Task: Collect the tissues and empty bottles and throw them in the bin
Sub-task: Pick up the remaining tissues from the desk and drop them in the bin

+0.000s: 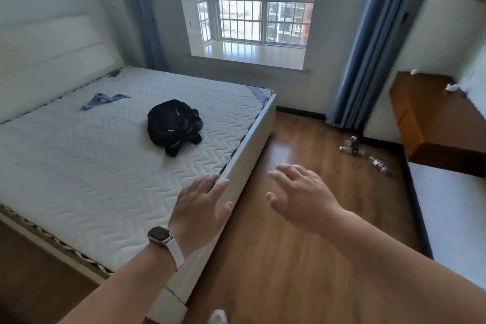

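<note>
Three small empty bottles lie on the wooden floor at the right, near the curtain's foot: one with a pink label (pixel 379 164), a clear one (pixel 352 150) and another behind it (pixel 351 140). Two crumpled white tissues rest on the brown desk, one at its right edge (pixel 451 87), one at the far end (pixel 413 71). My left hand (pixel 200 205), with a watch on its wrist, hovers open over the mattress corner. My right hand (pixel 302 196) is stretched out open above the floor, fingers spread, holding nothing. No bin is in view.
A bed with a bare white mattress (pixel 92 166) fills the left, carrying a black backpack (pixel 175 123) and a blue cloth strip (pixel 102 100). The brown desk (pixel 431 123) stands at the right wall. Blue curtains (pixel 368 60) flank the window. Wooden floor (pixel 302 271) runs between the bed and the desk.
</note>
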Demonstrator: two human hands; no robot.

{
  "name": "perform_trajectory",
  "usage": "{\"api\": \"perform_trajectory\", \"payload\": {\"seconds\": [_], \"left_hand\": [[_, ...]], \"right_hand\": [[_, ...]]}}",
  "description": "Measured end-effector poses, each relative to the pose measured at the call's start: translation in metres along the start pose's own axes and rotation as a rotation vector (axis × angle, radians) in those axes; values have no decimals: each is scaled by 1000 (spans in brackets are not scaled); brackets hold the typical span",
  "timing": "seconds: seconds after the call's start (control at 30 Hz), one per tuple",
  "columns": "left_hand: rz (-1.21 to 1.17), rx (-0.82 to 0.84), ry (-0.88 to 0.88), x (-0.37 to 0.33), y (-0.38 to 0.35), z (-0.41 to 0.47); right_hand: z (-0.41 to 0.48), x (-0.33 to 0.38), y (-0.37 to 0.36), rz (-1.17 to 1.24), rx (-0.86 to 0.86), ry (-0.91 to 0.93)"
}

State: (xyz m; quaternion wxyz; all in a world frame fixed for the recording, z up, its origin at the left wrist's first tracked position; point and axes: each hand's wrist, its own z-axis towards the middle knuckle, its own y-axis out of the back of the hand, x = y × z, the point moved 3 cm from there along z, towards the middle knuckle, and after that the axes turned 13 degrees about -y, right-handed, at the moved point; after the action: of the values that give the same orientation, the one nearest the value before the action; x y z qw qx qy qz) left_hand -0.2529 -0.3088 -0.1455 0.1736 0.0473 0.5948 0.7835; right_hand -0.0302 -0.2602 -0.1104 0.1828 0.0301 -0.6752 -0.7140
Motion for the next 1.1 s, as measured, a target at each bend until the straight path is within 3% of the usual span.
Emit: {"api": "perform_trajectory", "payload": {"seconds": [0.1, 0.47, 0.83, 1.1], "left_hand": [[-61, 27, -59, 37, -14, 43], [-161, 19, -200, 162, -28, 172], [-237, 29, -362, 156, -67, 284], [-172, 108, -397, 139, -119, 394]], "right_hand": [[40, 3, -8, -41, -12, -107], [169, 40, -11, -134, -73, -239], [225, -31, -13, -126, -29, -448], [301, -127, -34, -60, -15, -510]]}}
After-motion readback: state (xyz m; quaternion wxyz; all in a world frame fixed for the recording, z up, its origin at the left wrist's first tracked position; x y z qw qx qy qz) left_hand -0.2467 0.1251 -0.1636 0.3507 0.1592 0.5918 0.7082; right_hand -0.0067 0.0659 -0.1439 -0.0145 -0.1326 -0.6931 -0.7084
